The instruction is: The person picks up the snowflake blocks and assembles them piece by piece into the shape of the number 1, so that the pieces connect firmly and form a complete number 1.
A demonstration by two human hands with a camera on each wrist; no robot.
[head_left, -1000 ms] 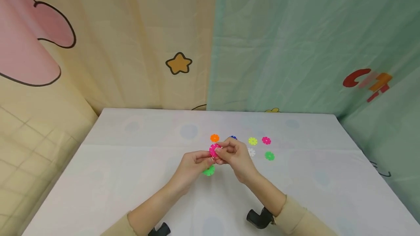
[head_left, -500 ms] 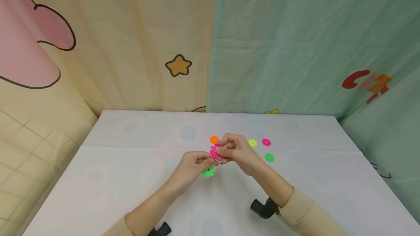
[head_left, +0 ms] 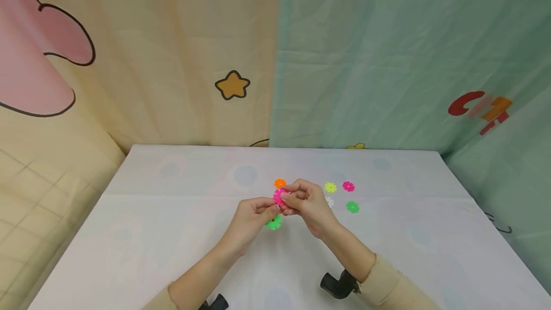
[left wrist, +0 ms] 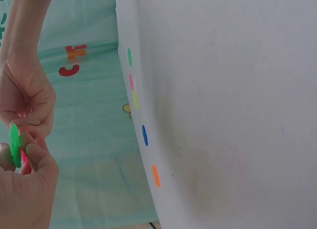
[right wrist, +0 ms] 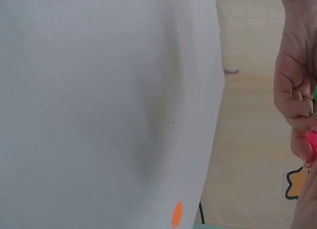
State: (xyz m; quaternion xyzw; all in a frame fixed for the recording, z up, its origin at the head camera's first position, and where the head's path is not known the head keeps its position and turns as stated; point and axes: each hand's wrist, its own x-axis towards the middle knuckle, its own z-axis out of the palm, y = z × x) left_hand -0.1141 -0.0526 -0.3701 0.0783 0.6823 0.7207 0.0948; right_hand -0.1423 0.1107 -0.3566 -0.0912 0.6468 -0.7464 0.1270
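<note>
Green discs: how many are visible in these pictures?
2: the held green disc in the left hand, and the loose green disc on the table. Others may be hidden.

Wearing plain beige here: showing just a slice of the left beige fabric sleeve (head_left: pixel 161 300) at the bottom edge, and far more of the right beige fabric sleeve (head_left: pixel 398 285), creased near its end. Sporting a black, elbow-bent, round-ended fitting (head_left: pixel 337 287) just beside it, and there, another black, tube-like fitting (head_left: pixel 216 303) on the left, partly cut off. Going bare on the left hand (head_left: pixel 249 221) and right hand (head_left: pixel 312 209).
</note>
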